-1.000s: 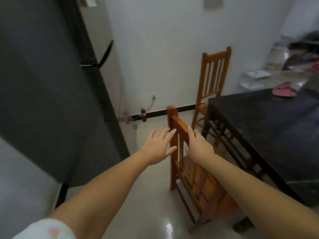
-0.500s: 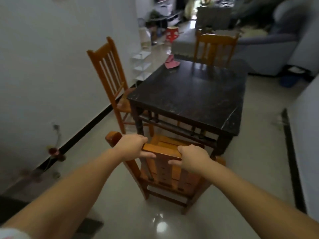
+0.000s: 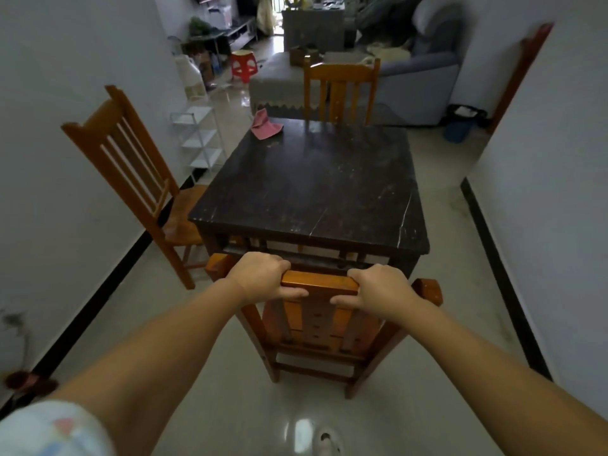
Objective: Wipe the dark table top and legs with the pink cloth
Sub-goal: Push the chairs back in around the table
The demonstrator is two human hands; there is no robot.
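At the near edge of the dark table stands a wooden chair, its back toward the person; the left hand and the right hand both grip its top rail, fingers curled over the far side and pressed together, thumbs lying along the near face; neither hand holds anything else. On the far left corner of the table top lies the pink cloth, crumpled, well apart from both hands and untouched; so, by the look of it, no wiping has begun. Pale specks and streaks show on the dark top, though whether they are dirt or the grain of the stone cannot be told. Two more chairs stand at the table, one at its left side, one at its far end. Judged from this, the work is at its preparatory stage: the near chair is being handled, probably to free access to the legs; fetching the cloth, wiping the top, and wiping the legs all remain.
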